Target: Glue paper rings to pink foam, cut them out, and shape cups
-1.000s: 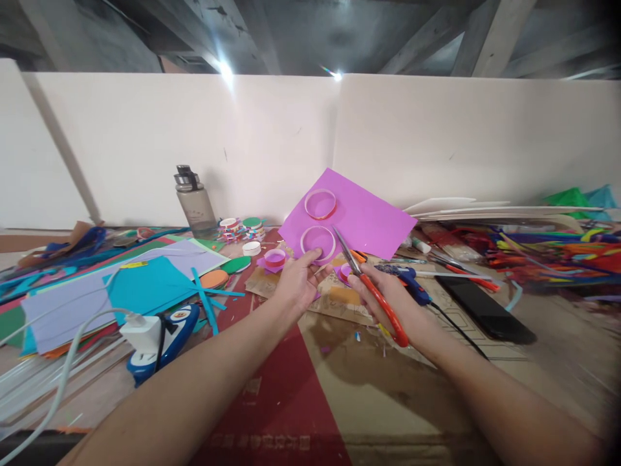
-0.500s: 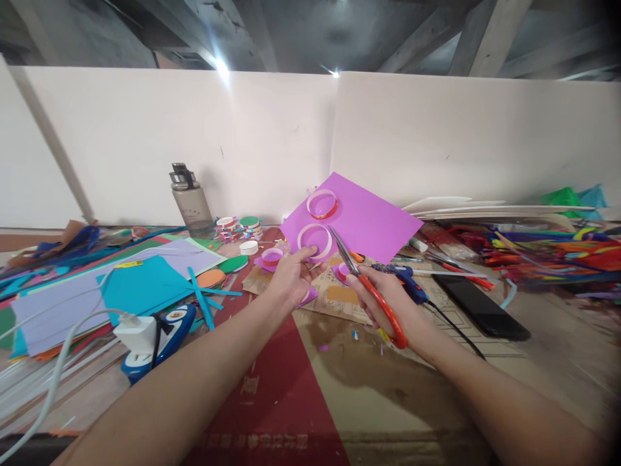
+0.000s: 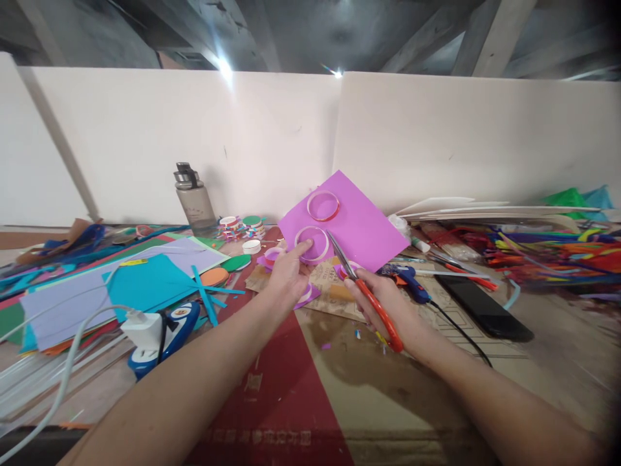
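My left hand (image 3: pixel 290 272) grips the near corner of a purple sheet of paper (image 3: pixel 366 230), its thumb inside a pale ring (image 3: pixel 297 244) that stands on the sheet. Farther up the same sheet sits a second ring (image 3: pixel 334 213) with a red outer side. In my right hand (image 3: pixel 383 301) is a pair of scissors (image 3: pixel 373 303) with red handles, the blades pointing up and left at the paper beside the nearer ring. The blades look closed or nearly so. Below the sheet, small purple ring pieces (image 3: pixel 306 296) lie on brown cardboard.
Coloured paper sheets (image 3: pixel 63 317) and a blue-and-white power strip (image 3: pixel 167 340) lie at left. A water bottle (image 3: pixel 194 204) stands by the white partition. To the right are a blue glue gun (image 3: pixel 412 288), a black phone (image 3: pixel 485 307) and colourful strips (image 3: pixel 548 259). Stacked discs (image 3: pixel 252 226) stand at the back.
The purple sheet has tilted and shifted slightly left and down. My left thumb now reaches farther into the nearer ring. The scissors have moved a little left with my right hand.
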Motion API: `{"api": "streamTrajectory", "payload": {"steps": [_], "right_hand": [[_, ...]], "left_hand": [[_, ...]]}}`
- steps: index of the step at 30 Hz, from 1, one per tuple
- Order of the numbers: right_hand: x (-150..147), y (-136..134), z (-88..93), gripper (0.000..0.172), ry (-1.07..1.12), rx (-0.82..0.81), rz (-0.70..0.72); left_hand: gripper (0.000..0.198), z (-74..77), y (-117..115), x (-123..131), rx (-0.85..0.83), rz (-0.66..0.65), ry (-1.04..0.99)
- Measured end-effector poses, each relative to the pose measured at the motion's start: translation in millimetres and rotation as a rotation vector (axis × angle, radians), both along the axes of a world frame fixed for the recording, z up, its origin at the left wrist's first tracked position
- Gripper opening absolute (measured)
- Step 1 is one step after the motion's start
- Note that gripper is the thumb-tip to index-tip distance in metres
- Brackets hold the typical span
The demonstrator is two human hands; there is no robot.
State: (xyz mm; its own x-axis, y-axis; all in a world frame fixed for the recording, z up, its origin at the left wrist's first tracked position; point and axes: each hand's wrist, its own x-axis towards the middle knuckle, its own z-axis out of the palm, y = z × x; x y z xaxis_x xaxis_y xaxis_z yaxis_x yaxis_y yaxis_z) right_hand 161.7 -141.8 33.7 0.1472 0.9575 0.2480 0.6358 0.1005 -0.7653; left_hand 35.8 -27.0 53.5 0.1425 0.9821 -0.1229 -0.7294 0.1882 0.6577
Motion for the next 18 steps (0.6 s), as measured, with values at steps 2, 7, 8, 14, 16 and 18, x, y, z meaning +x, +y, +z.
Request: {"api": "streamTrajectory", "payload": {"steps": [2, 7, 8, 14, 16, 18], "right_hand": [[-0.3, -1.0, 1.9, 0.019, -0.009, -0.019, 0.02], [0.9, -0.9, 4.2, 0.019, -0.052, 0.017, 0.047], [1.7, -0.3, 4.0, 0.019, -0.067, 0.031, 0.042], [5.8, 3.0, 1.4, 0.022, -0.146, 0.068, -0.018], [6.5, 3.7, 0.2, 0.022, -0.144, 0.07, -0.019], [7.3, 4.0, -0.6, 0.023, -0.143, 0.073, -0.017]], "left_hand": [[0.018, -0.8, -1.3, 0.8, 0.0, 0.009, 0.003], [0.017, -4.5, -3.3, 3.5, 0.02, -0.018, 0.036], [0.017, -5.1, -3.3, 3.8, 0.021, -0.023, 0.039], [0.016, -4.8, -3.0, 2.8, 0.007, -0.035, 0.056], [0.016, -3.7, -2.4, 1.7, 0.015, -0.039, 0.065], [0.015, -2.7, -0.7, 0.3, 0.011, -0.046, 0.078]]}}
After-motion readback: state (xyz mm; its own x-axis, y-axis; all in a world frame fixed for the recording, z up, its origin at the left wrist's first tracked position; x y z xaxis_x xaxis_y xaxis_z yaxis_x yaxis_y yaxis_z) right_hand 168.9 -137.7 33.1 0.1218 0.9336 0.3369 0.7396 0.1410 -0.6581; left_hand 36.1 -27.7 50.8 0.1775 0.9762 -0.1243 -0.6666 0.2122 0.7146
